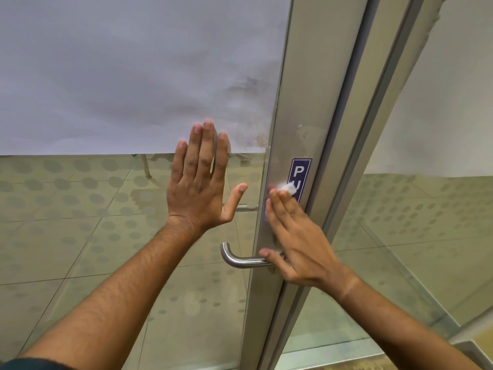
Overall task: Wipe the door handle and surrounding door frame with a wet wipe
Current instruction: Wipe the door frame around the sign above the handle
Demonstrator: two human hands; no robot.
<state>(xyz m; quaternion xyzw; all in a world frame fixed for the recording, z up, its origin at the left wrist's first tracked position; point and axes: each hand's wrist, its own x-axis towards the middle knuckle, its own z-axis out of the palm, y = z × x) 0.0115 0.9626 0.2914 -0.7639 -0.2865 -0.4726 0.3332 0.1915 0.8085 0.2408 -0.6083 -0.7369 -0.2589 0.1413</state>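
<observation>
Handle (240, 259) lies horizontal, free end pointing left

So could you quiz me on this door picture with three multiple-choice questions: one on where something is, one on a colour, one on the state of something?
1. Where is the wet wipe?
A. Draped over the door handle
B. Under the right hand's fingers, against the metal door frame
C. In the left hand

2. What colour is the sign on the frame?
A. Dark blue with white letters
B. Red
C. Green

3. How is the left hand?
A. Closed in a fist
B. Gripping the handle
C. Open and flat, fingers spread

Answers:
1 B: the white wipe peeks out at the right hand's fingertips on the door frame, over the sign.
2 A: the sign is dark blue.
3 C: the left hand is spread against the glass, off the door handle.
</observation>
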